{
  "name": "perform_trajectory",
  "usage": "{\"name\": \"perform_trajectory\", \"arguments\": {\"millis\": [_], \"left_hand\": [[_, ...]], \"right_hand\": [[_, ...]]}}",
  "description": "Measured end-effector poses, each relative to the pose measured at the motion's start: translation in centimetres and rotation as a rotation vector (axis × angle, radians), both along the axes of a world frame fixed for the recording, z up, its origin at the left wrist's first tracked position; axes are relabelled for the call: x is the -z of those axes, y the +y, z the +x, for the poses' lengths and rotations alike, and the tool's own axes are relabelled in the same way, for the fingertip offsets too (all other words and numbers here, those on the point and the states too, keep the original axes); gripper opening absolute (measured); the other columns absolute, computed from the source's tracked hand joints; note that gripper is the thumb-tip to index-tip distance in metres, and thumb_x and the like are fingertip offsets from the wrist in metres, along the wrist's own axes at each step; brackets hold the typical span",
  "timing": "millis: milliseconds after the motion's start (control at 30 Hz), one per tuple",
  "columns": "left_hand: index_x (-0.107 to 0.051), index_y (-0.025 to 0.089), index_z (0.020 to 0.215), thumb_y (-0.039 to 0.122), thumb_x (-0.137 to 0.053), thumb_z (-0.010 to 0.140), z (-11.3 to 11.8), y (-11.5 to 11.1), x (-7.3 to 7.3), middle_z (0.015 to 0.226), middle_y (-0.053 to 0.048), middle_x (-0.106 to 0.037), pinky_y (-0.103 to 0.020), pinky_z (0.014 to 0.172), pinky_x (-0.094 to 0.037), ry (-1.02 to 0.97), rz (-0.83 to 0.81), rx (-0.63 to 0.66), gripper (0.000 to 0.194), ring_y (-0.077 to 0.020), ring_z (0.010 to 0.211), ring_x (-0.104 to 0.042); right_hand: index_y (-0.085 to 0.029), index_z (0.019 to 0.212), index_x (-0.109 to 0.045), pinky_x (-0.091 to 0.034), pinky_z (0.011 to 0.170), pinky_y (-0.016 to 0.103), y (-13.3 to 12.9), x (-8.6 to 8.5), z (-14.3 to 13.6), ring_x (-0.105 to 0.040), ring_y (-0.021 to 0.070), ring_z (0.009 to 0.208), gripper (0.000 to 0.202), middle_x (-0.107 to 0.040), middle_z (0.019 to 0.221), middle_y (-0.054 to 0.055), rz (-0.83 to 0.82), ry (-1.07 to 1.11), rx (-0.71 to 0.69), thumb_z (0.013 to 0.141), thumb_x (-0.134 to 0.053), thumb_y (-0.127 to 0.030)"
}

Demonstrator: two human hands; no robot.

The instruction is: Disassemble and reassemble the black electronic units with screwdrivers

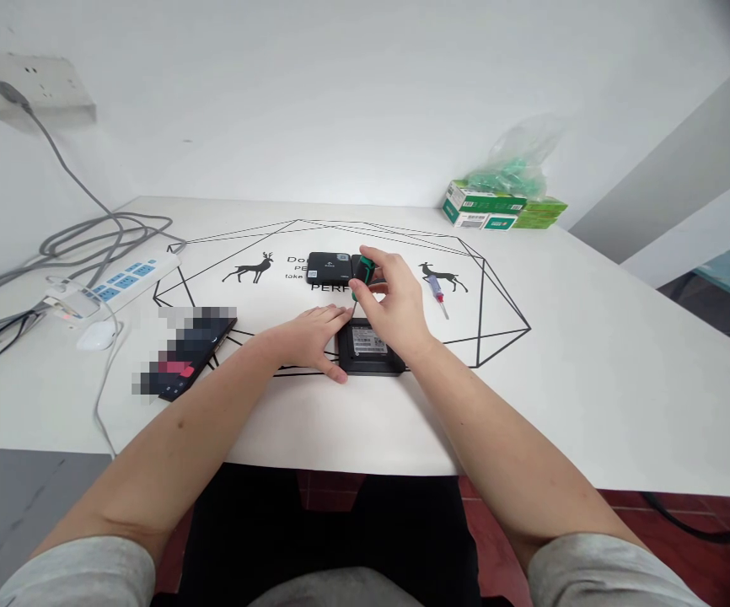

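A square black device with a white label on its inner part lies on the table in front of me. My left hand is spread flat, its fingertips and thumb at the device's left edge. In my right hand is a screwdriver with a green and black handle. It stands nearly upright, its shaft pointing down to the device's upper left corner. Just beyond lies a flat black cover, with another dark piece partly hidden behind my right hand.
A small screwdriver with a clear handle lies to the right. To the left are a phone, a white power strip, cables and a white mouse-like object. Green and white boxes with a plastic bag stand at the back right.
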State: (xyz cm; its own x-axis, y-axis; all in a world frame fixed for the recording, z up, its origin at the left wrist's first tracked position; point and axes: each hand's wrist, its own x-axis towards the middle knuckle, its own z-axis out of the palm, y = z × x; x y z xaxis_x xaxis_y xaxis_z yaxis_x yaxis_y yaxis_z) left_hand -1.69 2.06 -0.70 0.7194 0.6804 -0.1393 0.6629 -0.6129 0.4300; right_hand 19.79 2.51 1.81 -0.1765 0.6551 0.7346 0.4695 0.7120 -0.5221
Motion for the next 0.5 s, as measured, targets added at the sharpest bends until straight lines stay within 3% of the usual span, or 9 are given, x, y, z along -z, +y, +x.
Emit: {"name": "perform_trajectory", "arguments": {"millis": [333, 500], "left_hand": [[-0.011, 0.016, 0.181, 0.096, -0.077, 0.074, -0.4, 0.5, 0.9, 0.185, -0.023, -0.019, -0.059, 0.135, -0.021, -0.040, 0.025, 0.039, 0.149, -0.0497, 0.168, -0.021], [-0.005, 0.022, 0.182, 0.096, -0.076, 0.076, -0.5, 0.8, 1.5, 0.184, -0.020, -0.023, -0.059, 0.134, -0.023, -0.075, 0.077, 0.065, 0.148, -0.0498, 0.166, -0.024]], "right_hand": [[-0.030, 0.135, -0.065, -0.070, 0.075, 0.044, 0.1, 0.1, -0.1, -0.067, 0.0225, 0.091, 0.041, -0.070, 0.116, 0.006, -0.029, 0.043, -0.025, 0.095, -0.075, -0.035], [-0.031, 0.139, -0.064, -0.071, 0.079, 0.043, -0.3, -0.5, 0.0, -0.069, 0.0231, 0.097, 0.038, -0.072, 0.121, 0.008, -0.006, 0.000, -0.144, 0.101, -0.065, -0.032]]}}
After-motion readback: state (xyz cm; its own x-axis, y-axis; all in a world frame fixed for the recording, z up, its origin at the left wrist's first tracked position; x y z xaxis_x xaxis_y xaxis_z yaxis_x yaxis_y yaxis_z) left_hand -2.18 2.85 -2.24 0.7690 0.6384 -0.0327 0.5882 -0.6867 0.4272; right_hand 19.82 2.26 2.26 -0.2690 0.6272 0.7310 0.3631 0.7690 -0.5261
